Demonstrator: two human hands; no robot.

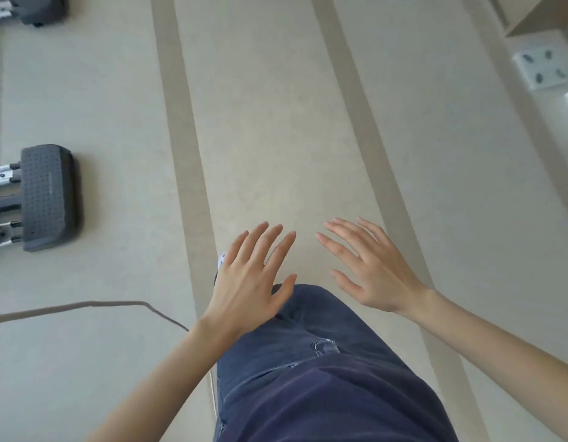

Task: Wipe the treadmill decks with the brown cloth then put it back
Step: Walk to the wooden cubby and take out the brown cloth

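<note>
My left hand (250, 279) and my right hand (368, 266) hover side by side in front of me above the floor, fingers straight and spread, both holding nothing. The left hand is just above my raised knee in blue jeans (308, 346). No brown cloth is in view. At the left edge sits the dark grey rear end of an exercise machine (49, 196) with silver rails; whether it is a treadmill deck I cannot tell. A second dark machine end (37, 9) shows at the top left corner.
The beige floor (276, 122) carries darker stripes running away from me. A thin cable (85, 306) lies across the floor at lower left. A white bathroom scale (545, 68) lies at the upper right beside a wooden cabinet base (531, 17).
</note>
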